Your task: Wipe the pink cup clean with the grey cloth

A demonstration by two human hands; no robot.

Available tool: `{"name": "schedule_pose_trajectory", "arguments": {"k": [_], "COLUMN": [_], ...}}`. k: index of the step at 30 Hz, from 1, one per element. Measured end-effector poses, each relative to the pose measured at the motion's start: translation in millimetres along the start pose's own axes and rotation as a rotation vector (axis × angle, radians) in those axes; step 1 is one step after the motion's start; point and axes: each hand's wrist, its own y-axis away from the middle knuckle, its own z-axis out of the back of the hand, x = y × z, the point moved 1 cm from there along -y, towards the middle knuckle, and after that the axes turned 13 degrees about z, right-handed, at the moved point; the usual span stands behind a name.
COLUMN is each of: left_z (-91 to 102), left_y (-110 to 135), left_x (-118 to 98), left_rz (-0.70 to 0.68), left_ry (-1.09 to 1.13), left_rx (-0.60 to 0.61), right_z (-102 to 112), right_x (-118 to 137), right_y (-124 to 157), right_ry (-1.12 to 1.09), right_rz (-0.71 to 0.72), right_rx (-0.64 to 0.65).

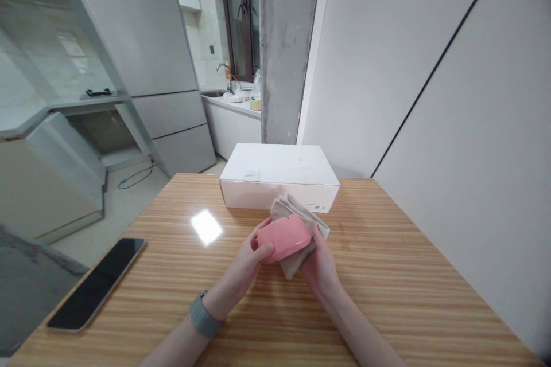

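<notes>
A pink oval case (284, 237) is held above the wooden table (387, 275), just in front of a white box. My left hand (249, 261) grips its left end, thumb on top. My right hand (319, 266) holds a beige cloth (301, 217) that is pressed against the case's right side and back, with folds sticking up behind it and a corner hanging below. A grey band sits on my left wrist.
A closed white cardboard box (279, 175) lies at the table's far edge. A dark phone (98, 282) rests face up near the left edge. Beyond are a grey fridge (142, 40), a concrete pillar (286, 46) and a white wall at the right.
</notes>
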Motion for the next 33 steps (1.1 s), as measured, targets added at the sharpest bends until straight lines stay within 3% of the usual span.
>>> {"name": "schedule_pose_trajectory", "arguments": {"k": [4,9,15,20,23,28,33], "left_z": [-6.1,-15.9,-4.8,3.8,2.1,-3.2,-4.2], "left_y": [2,3,-1,-6,-6,0,2], "left_x": [0,4,6,6,6,1,-1], "left_rz": [-0.011,-0.115,-0.058,0.034,0.072,0.018,-0.013], "left_ry": [-0.063,-0.17,-0.114,0.132,0.128,0.055,0.121], "left_rx": [-0.063,-0.145,-0.227,-0.127,-0.041,-0.064,-0.059], "right_z": [-1,1,8,8,6,0,1], "right_x": [-1,-3,-9,-12,-8,-5,-10], "right_y": [0,2,1,-1,-2,3,6], "right_ry": [-0.018,0.001,0.128,0.121,0.081,0.027,0.08], "right_rz": [0.04,-0.007,0.165,0.158,0.14,0.117,0.134], "right_rx": [0.002,-0.013,0.029,-0.003,-0.02,0.001,0.042]}}
